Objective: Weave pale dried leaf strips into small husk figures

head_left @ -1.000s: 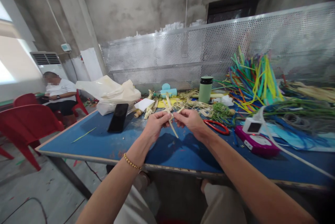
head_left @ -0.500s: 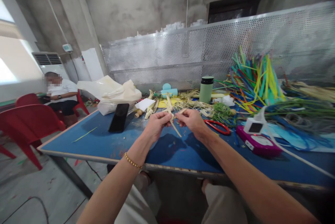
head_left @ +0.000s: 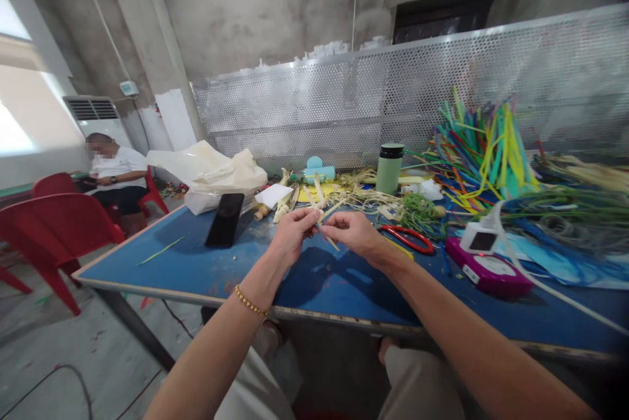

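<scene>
My left hand [head_left: 291, 234] and my right hand [head_left: 354, 232] meet above the blue table [head_left: 196, 269], both pinched on a small bundle of pale straw strips [head_left: 320, 211]. The strips fan upward between the thumbs, and one strip end pokes down toward the table. A gold bead bracelet sits on my left wrist. Red-handled scissors [head_left: 407, 238] lie just right of my right hand.
A black phone [head_left: 225, 219] leans by a cream bag [head_left: 216, 174]. A green flask [head_left: 389, 168], loose straw, coloured strips [head_left: 484, 151], green cords and a pink-and-white device [head_left: 486, 261] crowd the right side. A seated person [head_left: 112, 174] and red chairs [head_left: 54, 227] are at the left.
My right hand has dropped slightly and moved closer to the left, twisting the straw strips; the strips now fan at a different angle. The view shifted a little.
</scene>
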`<action>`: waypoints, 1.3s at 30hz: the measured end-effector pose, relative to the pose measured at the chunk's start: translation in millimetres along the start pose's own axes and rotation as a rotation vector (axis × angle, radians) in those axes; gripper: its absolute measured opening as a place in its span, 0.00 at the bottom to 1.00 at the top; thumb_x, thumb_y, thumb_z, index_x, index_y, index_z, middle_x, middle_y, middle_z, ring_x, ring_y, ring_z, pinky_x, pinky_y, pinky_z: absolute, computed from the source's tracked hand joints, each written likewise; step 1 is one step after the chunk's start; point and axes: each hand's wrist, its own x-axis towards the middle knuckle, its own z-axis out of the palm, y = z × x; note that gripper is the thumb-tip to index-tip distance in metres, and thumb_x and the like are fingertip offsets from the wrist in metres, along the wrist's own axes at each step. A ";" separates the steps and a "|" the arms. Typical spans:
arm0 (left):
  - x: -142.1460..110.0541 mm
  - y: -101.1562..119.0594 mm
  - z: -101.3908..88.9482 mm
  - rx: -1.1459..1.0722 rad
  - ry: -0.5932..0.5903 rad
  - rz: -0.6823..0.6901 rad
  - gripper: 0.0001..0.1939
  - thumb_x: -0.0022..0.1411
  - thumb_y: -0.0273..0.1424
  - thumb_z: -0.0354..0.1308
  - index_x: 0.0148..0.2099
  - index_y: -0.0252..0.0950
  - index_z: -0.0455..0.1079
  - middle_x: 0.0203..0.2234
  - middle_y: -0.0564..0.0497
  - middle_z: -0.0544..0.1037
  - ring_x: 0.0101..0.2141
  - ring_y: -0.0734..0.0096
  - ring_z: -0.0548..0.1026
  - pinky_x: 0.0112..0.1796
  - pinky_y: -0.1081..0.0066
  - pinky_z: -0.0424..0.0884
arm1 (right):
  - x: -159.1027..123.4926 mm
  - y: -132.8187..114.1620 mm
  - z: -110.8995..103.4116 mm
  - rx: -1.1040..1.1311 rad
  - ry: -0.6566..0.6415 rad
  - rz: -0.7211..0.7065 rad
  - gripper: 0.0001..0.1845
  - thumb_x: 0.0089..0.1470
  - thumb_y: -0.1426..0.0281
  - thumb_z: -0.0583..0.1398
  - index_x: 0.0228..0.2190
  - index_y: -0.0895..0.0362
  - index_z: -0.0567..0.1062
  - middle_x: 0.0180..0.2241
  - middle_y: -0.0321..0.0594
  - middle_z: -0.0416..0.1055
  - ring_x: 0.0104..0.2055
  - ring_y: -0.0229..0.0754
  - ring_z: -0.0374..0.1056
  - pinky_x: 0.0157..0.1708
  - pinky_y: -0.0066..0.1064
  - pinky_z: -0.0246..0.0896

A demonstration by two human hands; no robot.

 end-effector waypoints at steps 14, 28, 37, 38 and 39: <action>-2.1 0.4 2.8 -0.045 -0.095 -0.033 0.16 0.40 0.31 0.73 0.32 0.28 0.77 0.22 0.51 0.74 0.23 0.79 0.67 0.28 0.73 0.60 | 1.7 1.5 -2.7 -0.131 0.097 -0.081 0.14 0.46 0.63 0.59 0.18 0.59 0.71 0.17 0.34 0.65 0.21 0.34 0.57 0.22 0.27 0.51; -2.5 -0.5 3.5 -0.035 -0.079 -0.055 0.15 0.41 0.34 0.72 0.27 0.28 0.74 0.20 0.53 0.70 0.20 0.81 0.64 0.24 0.75 0.58 | 3.9 5.9 -4.9 -0.305 0.046 -0.163 0.15 0.52 0.64 0.57 0.21 0.60 0.74 0.20 0.37 0.68 0.24 0.36 0.59 0.25 0.27 0.52; -4.2 2.1 3.9 -0.035 -0.083 -0.058 0.15 0.43 0.34 0.72 0.27 0.29 0.73 0.20 0.53 0.69 0.21 0.81 0.63 0.25 0.74 0.60 | 5.1 7.3 -3.1 -0.272 0.077 -0.149 0.14 0.49 0.64 0.59 0.19 0.59 0.74 0.18 0.35 0.67 0.22 0.35 0.57 0.23 0.27 0.51; -4.3 2.5 4.1 -0.033 -0.091 -0.053 0.15 0.43 0.34 0.72 0.27 0.29 0.73 0.20 0.53 0.69 0.21 0.81 0.63 0.25 0.74 0.59 | 4.6 6.5 -2.4 -0.232 0.082 -0.131 0.14 0.49 0.64 0.60 0.19 0.59 0.74 0.18 0.35 0.67 0.22 0.35 0.58 0.24 0.27 0.52; -4.4 3.0 4.2 -0.034 -0.099 -0.044 0.15 0.43 0.34 0.72 0.27 0.29 0.73 0.20 0.53 0.69 0.21 0.81 0.64 0.25 0.74 0.59 | 3.9 5.1 -1.8 -0.169 0.084 -0.103 0.13 0.48 0.63 0.60 0.20 0.60 0.74 0.19 0.36 0.68 0.23 0.35 0.59 0.24 0.27 0.53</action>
